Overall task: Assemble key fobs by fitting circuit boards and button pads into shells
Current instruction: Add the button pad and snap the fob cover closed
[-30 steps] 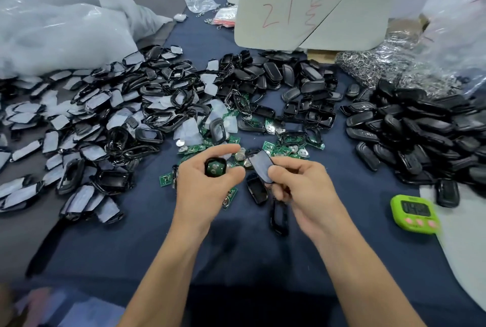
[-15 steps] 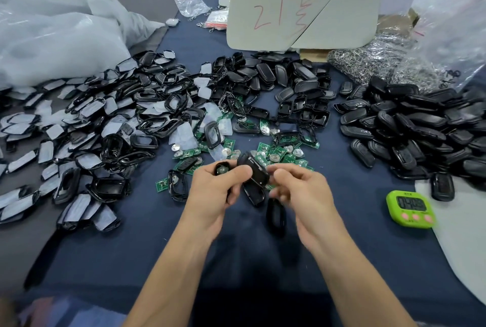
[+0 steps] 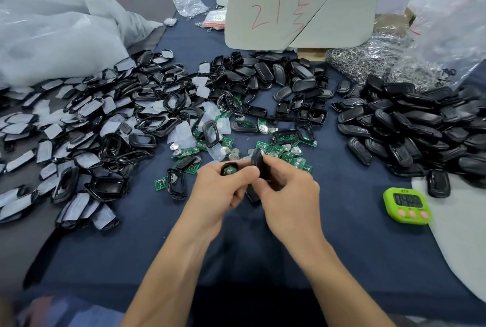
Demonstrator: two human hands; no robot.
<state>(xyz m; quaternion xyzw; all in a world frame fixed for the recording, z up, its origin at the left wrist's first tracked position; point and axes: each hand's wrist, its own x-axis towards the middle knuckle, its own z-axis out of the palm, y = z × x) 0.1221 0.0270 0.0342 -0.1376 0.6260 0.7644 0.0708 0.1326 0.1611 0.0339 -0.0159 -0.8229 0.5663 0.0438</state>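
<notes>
Misalignment is the main risk: the left hand (image 3: 223, 189) pinches an open shell half (image 3: 229, 168) with a green board showing inside, while the right hand (image 3: 286, 195) pinches the black cover (image 3: 257, 161) edge-on just beside it, above the blue cloth (image 3: 355, 221). Pressed on skewed, the cover could seat the board crooked or flick it among the loose boards (image 3: 278, 149).

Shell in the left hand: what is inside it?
The left hand grips the shell; inside shows a green circuit board with a round silver piece. That hand covers the shell's lower part, so whether the board is fully seated cannot be seen.
</notes>
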